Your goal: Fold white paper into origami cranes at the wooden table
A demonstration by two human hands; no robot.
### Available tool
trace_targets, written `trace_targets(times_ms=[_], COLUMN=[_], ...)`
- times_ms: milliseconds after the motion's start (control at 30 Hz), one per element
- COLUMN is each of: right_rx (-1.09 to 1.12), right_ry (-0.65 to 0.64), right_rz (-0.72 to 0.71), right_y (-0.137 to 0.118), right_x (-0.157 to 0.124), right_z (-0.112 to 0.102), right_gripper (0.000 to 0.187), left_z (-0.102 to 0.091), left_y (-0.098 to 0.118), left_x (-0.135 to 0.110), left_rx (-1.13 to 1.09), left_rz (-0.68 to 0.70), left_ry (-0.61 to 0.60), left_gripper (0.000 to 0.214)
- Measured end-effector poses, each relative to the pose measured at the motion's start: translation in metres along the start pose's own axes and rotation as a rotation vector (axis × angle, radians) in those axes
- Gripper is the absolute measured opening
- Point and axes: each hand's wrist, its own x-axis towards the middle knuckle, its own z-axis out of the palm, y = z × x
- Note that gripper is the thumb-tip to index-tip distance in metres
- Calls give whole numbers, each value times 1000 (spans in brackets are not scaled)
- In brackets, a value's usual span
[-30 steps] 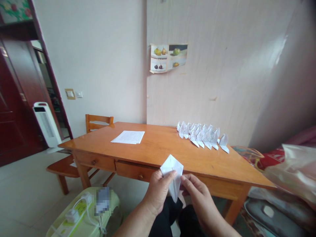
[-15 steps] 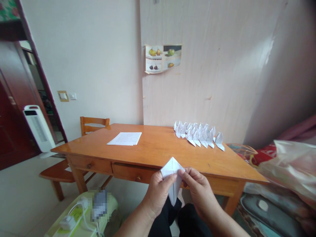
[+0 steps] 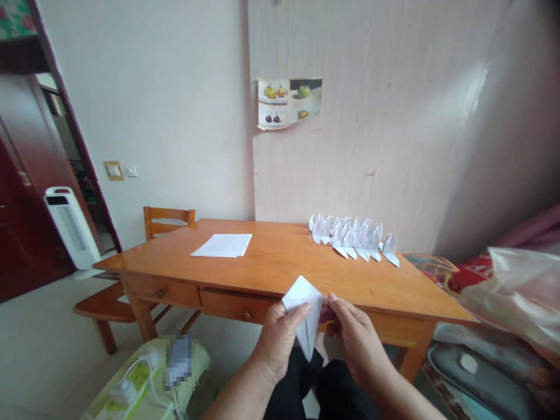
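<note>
A white sheet of paper folded into a kite shape [image 3: 301,294] is held up before the table's front edge, its long point hanging down over my lap. My left hand [image 3: 280,335] is closed on its left side, the thumb pressed flat across the front and the other fingers mostly hidden behind. At the right corner of the paper, my right hand [image 3: 354,326] is closed in a pinch, with thumb and forefinger at the very edge. The rest of its fingers curl underneath.
On the wooden table [image 3: 271,262] lie a stack of written sheets [image 3: 222,245] at left and several folded paper pieces [image 3: 350,236] standing in rows at right. A green stool [image 3: 199,361] bears a power strip. Plastic bags [image 3: 520,291] crowd the right side.
My right thumb has slid off the paper's front to its right edge. The folded paper has shifted slightly left and up, with my left hand still on it.
</note>
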Motion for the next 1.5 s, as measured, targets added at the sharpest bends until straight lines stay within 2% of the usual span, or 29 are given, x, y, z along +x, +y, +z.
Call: trace_targets(times_ms=[167,267,433,700,833,1000,1133,1367,1500], right_rx=[-120,-127,-84,-114,-119,-92,-27,-55,-41], right_ry=[-170,-241,-239,-257,-246,-225,-160,-279,-288], right_rz=[39,49,73,96,179,238,228,184,184], right_y=[10,15,19,24,27,38,37,22,22], right_x=[-6,-8,-5,-10,-15,-21,-20,-14,-16], right_z=[5,8,11,12,13,9,6,18,21], right_gripper=[47,47,48,47,42,43,47,48,47], left_z=[-6,-7,-6,-10,-19,-30,-28,-13,-13], left_y=[-8,-10,-10,-18,-16,-5,1,-7,-7], left_x=[4,5,5,10,17,27,25,10,9], left_rx=[-33,-22,-12,-5,-13,-45,-26,53,59], left_rz=[-52,-63,-61,-44,35,151,152,5,-6], left_ry=[166,204,213,333,367,430,399,272,219], left_gripper=[38,36,35,37,39,41,38,37,36])
